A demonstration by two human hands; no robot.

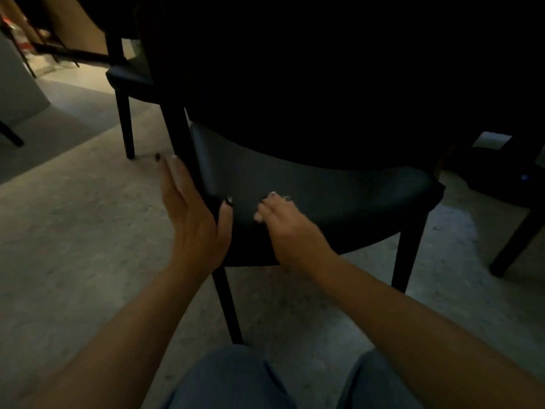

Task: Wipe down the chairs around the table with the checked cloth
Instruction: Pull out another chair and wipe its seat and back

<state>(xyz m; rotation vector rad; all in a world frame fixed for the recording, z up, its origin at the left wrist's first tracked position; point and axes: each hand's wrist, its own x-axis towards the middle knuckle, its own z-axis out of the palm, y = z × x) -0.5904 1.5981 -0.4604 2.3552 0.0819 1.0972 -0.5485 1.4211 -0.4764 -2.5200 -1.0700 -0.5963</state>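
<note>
head view: dim room, a person crouched low in front of a dark chair (324, 190), knees at the bottom edge.
left hand: the left hand (191, 214) lies with fingers straight along the chair's left back post, thumb hooked over the seat corner, steadying it and holding nothing else.
right hand: the right hand (283, 222) rests on the seat's front-left part, fingers curled loosely; whether it grips anything i cannot tell.
checked cloth: not visible; it may be bunched under the right hand, but the dark hides it.
key relation: the seat stretches rightward and away from both hands, its long side running left to right; the right hand is nearer the unwiped span, so it likely sweeps right.
nearby: a second chair (126, 75) stands behind on the left, on a pale floor (73, 231).
</note>
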